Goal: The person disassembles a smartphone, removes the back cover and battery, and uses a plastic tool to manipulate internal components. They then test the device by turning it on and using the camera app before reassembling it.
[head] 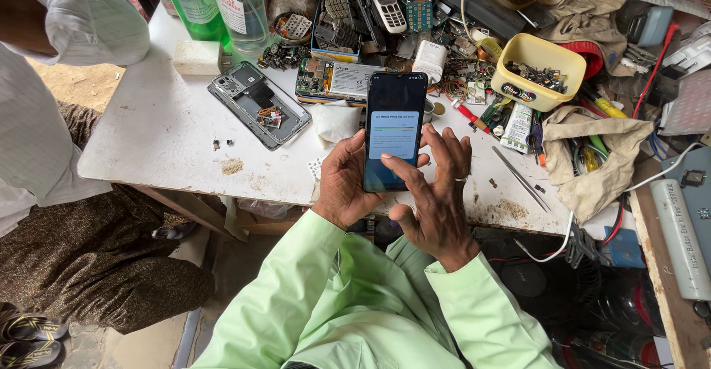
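A black smartphone [395,91] with a lit screen showing a pale dialog box is held upright over the white table's front edge [170,139]. My left hand [342,184] grips it from the left side and behind. My right hand [438,198] is beside it on the right, thumb tip touching the lower part of the screen, a ring on one finger. Both sleeves are light green.
An opened phone back shell [258,102] and a phone with exposed circuit board [337,78] lie behind. A yellow tub of small parts [538,70], tweezers [521,178], cloths, bottles [222,2] and old handsets crowd the back. Another person in a striped shirt [37,80] sits at left.
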